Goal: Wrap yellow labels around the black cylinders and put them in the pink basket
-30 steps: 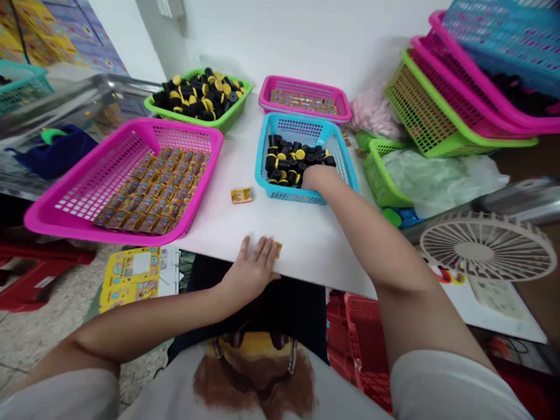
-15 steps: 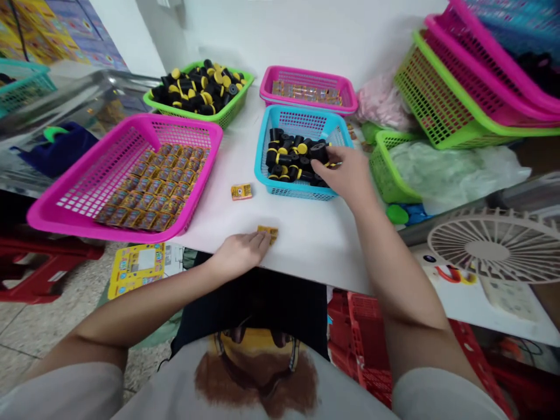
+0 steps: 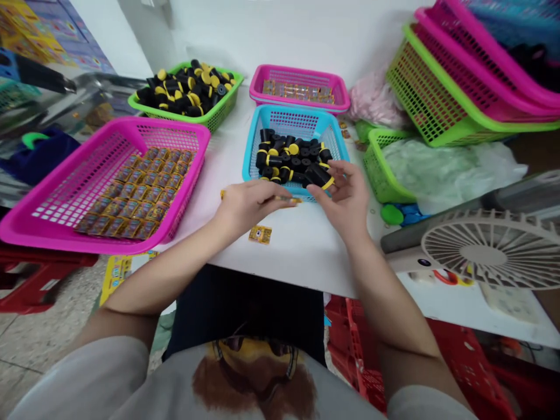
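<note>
My right hand (image 3: 347, 201) pinches a black cylinder with a yellow end (image 3: 318, 175) over the near rim of the blue basket (image 3: 251, 157). Between the thumb and fingers of my left hand (image 3: 247, 207) is a thin yellow printed card (image 3: 289, 200), seen nearly edge-on. It points toward the cylinder, and the two are apart. Another yellow printed card (image 3: 260, 234) lies flat on the white table (image 3: 301, 256) below my left hand. Several black-and-yellow cylinders (image 3: 294, 153) fill the blue basket. A yellow edge shows behind my left wrist, mostly hidden.
At left, a pink basket (image 3: 199, 157) holds rows of small yellow packs (image 3: 140, 192). Behind it, a green basket (image 3: 219, 114) is heaped with cylinders. Another pink basket (image 3: 343, 99) stands at the back. A fan (image 3: 483, 254) and stacked baskets (image 3: 426, 99) are on the right.
My left hand has risen from the table with a card and moved toward the blue basket. My right hand has drawn a cylinder out of the pile, toward me.
</note>
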Demonstrator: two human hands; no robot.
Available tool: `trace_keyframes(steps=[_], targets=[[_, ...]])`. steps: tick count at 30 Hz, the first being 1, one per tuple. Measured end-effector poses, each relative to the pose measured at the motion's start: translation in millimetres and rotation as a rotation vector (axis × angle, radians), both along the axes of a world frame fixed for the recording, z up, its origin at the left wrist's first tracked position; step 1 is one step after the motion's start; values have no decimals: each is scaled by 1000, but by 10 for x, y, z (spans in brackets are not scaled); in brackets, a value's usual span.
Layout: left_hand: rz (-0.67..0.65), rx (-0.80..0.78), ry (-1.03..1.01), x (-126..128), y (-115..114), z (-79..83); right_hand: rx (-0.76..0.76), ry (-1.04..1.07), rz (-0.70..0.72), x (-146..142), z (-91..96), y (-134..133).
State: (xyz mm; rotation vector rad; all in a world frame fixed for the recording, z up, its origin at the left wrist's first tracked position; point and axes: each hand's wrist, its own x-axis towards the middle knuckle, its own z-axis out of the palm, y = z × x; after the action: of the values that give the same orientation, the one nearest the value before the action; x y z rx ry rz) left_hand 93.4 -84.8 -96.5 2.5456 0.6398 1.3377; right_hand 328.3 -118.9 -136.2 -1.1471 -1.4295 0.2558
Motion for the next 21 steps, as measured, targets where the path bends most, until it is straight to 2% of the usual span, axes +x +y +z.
trace_keyframes(steps=[4, 7, 12, 17, 21], targets=[[-8, -54, -41, 265, 263, -117, 38, 157, 25, -41, 52, -47], [-61, -42, -40, 260, 353, -241, -45, 188, 17, -74, 125, -117], [-79, 75, 49, 103, 347, -312, -188, 226, 48, -163, 179, -226], [-196, 35, 24, 96, 343, -388, -177, 314, 155, -209, 211, -286], [-227, 19, -27, 101, 332, -429, -176, 250, 182, -227, 279, -316]])
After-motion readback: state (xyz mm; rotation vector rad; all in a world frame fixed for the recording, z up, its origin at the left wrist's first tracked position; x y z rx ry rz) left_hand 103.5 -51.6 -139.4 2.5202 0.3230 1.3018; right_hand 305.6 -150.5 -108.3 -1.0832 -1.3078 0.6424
